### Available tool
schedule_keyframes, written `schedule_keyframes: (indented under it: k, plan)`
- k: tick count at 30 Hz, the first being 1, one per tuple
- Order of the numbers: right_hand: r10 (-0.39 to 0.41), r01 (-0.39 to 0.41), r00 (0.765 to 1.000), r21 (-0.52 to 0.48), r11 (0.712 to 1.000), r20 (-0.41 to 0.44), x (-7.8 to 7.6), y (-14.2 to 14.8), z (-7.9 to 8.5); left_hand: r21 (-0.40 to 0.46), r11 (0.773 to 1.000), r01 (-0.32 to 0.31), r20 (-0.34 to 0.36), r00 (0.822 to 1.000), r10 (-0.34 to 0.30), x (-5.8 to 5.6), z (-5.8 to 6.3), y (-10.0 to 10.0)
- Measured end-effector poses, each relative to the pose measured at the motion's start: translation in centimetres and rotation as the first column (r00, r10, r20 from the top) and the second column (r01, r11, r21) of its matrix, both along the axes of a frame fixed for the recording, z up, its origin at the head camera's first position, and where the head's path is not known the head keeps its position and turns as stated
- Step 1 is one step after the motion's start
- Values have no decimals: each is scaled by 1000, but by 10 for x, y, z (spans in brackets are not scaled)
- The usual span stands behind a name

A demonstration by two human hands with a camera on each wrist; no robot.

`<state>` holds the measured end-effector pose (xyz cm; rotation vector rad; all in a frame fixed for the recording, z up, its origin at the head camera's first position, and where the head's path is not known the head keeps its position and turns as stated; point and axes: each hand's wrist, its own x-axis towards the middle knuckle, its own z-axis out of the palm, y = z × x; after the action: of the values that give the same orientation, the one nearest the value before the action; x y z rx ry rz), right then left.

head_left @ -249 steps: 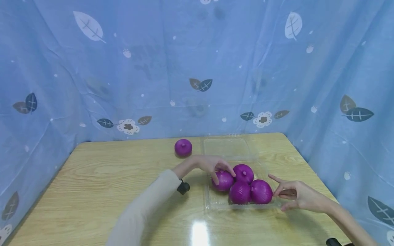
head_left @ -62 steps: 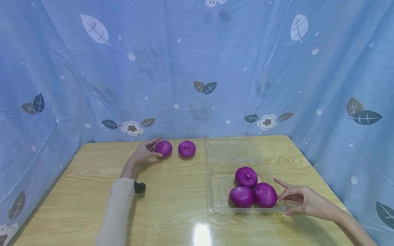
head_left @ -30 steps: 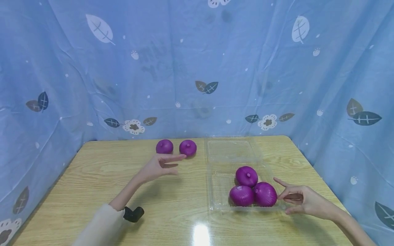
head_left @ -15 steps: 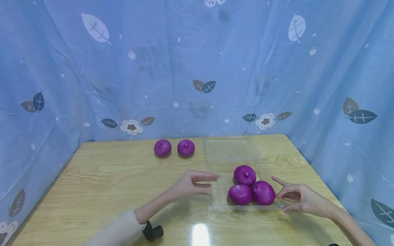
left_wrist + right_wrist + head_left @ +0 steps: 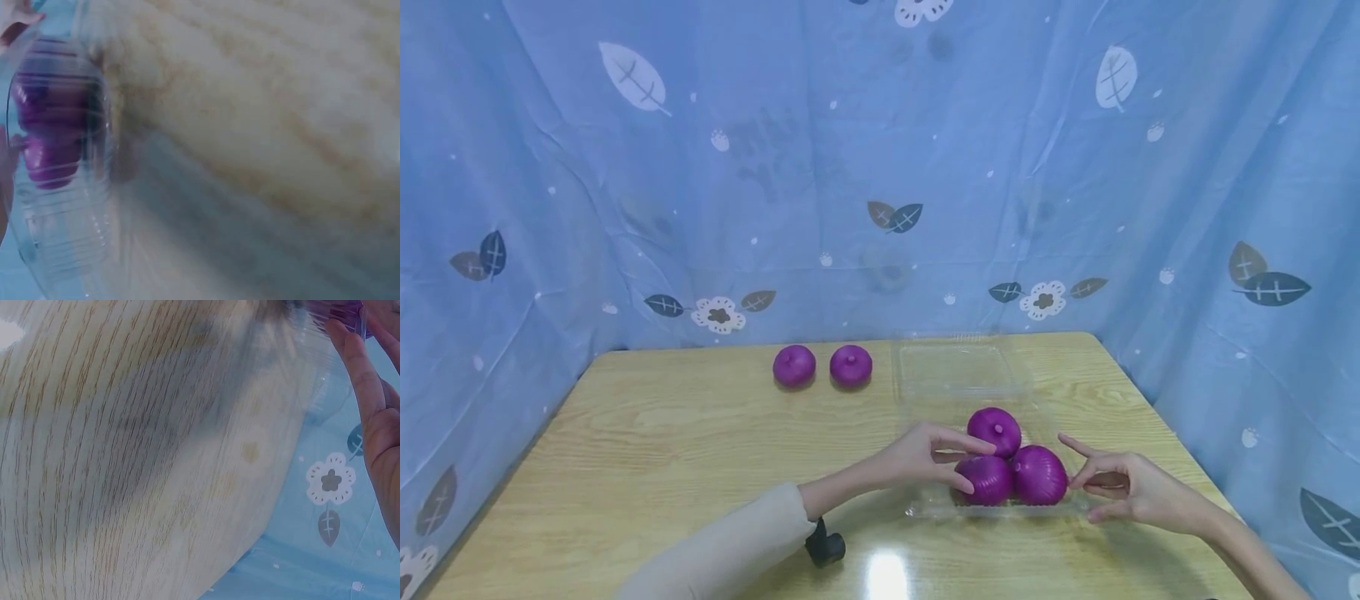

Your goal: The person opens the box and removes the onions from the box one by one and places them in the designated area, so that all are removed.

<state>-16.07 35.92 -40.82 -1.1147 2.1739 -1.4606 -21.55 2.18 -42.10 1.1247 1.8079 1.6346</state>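
Note:
My left hand (image 5: 928, 457) reaches over the near-left purple onion (image 5: 988, 481), thumb at its left side and fingers across its top. This onion sits in a clear plastic clamshell box (image 5: 925, 505) with two more, a back onion (image 5: 994, 428) and a right-hand onion (image 5: 1040, 475). At the box's right side, my right hand (image 5: 1123, 492) pinches the clear wall, its index finger stretched out. In the right wrist view, fingers of the right hand (image 5: 372, 394) meet the box edge. The left wrist view is blurred; onions (image 5: 53, 156) show through the box wall.
Two more purple onions, a left one (image 5: 793, 367) and a right one (image 5: 851, 367), stand side by side near the back edge of the wooden table (image 5: 685, 433). The box's open lid (image 5: 955, 367) lies behind it. A blue leaf-patterned curtain (image 5: 805, 208) hangs around the table.
My left hand set an onion at the back left beside the other, let go, and came back right to the box. The right hand has stayed at the box's side.

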Motion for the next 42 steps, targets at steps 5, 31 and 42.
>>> schedule_keyframes:
  k: [5, 31, 42]
  plan:
    - [-9, 9, 1000, 4, 1000, -4, 0, -1, 1, -150, 988, 40, -91, 994, -54, -9, 3, 7]
    - [48, -44, 997, -56, 997, 64, 0, -1, -1, -549, 833, 69, -313, 907, -282, -20, 17, 12]
    - [5, -5, 1000, 1, 1000, -8, -1, 3, 4, -415, 910, 2, -320, 936, -148, -14, 31, -3]
